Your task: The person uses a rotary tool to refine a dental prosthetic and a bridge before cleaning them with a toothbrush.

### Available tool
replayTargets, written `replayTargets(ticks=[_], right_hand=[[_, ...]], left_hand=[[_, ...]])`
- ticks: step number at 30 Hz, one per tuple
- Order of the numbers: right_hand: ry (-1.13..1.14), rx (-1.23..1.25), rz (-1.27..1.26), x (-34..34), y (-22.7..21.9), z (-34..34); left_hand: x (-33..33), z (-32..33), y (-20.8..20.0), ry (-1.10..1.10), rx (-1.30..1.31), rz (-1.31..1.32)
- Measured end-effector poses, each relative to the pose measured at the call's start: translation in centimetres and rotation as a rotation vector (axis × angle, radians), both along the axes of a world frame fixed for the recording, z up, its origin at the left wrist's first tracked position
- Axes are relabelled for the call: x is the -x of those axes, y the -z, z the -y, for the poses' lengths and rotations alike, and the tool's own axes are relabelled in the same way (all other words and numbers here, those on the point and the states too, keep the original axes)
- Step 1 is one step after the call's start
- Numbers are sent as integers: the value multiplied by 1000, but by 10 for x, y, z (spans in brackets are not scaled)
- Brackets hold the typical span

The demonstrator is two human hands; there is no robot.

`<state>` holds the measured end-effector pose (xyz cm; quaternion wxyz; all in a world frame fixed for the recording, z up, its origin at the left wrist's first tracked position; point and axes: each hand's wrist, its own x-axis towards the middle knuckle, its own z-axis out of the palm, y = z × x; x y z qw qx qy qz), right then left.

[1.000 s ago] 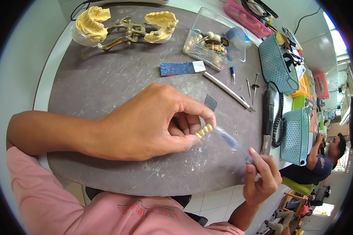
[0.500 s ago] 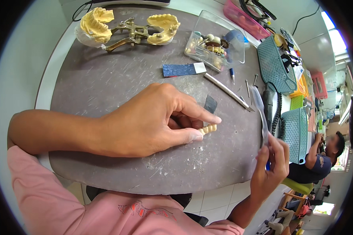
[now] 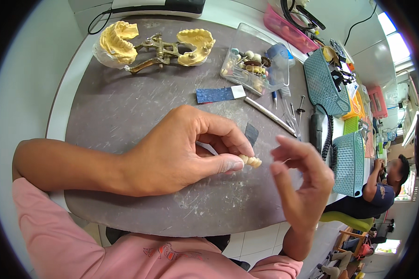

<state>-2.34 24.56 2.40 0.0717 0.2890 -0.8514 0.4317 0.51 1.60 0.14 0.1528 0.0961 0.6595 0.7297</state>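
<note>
My left hand [image 3: 172,156] pinches a dental bridge [image 3: 252,161], a short row of cream tooth shapes, between thumb and forefinger above the table. Its other fingers curl behind, and part of the bridge is hidden by the fingertips. To its right is my right hand [image 3: 305,179], slightly blurred, with thumb and forefinger apart and nothing visible held. Beyond that hand lies a clear-handled toothbrush [image 3: 291,114], its handle end hidden by the hand. Near the left fingertips rests a small dark grey sheet [image 3: 252,134].
On the table [image 3: 139,102] stand an articulator [image 3: 160,50] with yellow dental casts and a clear box [image 3: 253,60] of polishing tips. Nearby lie blue strips [image 3: 214,95], a white-handled knife [image 3: 269,115] and a black handpiece [image 3: 316,128]. Baskets [image 3: 349,158] line the right; a person [image 3: 381,188] sits beyond.
My right hand has let go of the toothbrush, now lying on the table, and moved up and left toward the bridge. My left hand still pinches the bridge, its forefinger more bent.
</note>
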Motion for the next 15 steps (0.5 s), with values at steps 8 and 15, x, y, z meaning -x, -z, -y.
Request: replayTargets(ticks=[8,15], right_hand=[[-150,128,257,-2,13,0],[-128,234,486,-3,12,1]], left_hand=[[1,-1,-3,11,-38,8],[1,-1,-1,17,-58,36]])
